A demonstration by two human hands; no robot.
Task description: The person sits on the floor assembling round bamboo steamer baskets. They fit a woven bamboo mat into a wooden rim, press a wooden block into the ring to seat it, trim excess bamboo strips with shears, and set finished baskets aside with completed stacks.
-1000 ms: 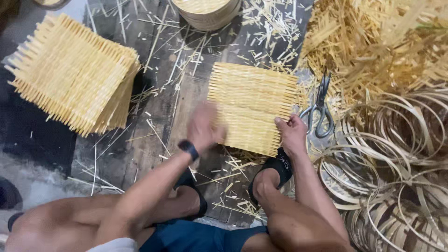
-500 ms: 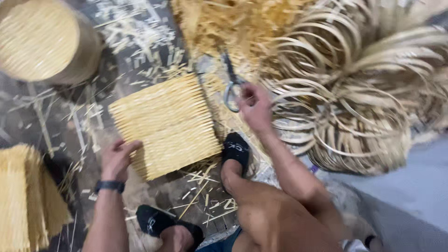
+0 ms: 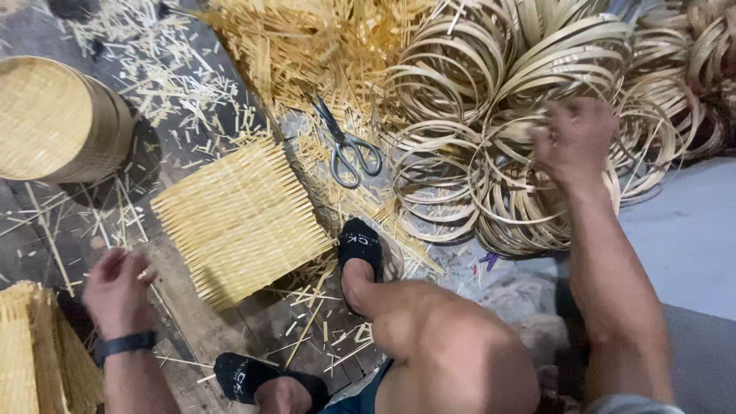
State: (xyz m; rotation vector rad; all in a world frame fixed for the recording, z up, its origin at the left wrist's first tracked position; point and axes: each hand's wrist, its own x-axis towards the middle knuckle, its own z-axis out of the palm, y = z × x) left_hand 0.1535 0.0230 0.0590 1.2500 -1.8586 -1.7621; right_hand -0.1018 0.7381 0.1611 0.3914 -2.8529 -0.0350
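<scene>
- The right hand [image 3: 575, 142] is reaching into the heap of pale coiled bamboo-strip hoops [image 3: 491, 176]; its fingers [image 3: 553, 136] are curling down among the top hoops, though whether they are actually gripping one I cannot tell; since the hoops are lying interlocked under the fingertips, lifting one is likely dragging several neighbours along and tangling them.
- The left hand [image 3: 115, 287] is resting loosely curled on the floor, holding nothing that I can make out; the square woven mat of yellow bamboo slats [image 3: 241, 218] is lying just beside its fingertips, untouched, near the black-socked foot [image 3: 360, 249], which risks bending the slat ends.
- The grey metal scissors [image 3: 345, 149] are lying between the mat and the hoops, well apart from either hand's fingers; a sliding hoop could be snagging them.
</scene>
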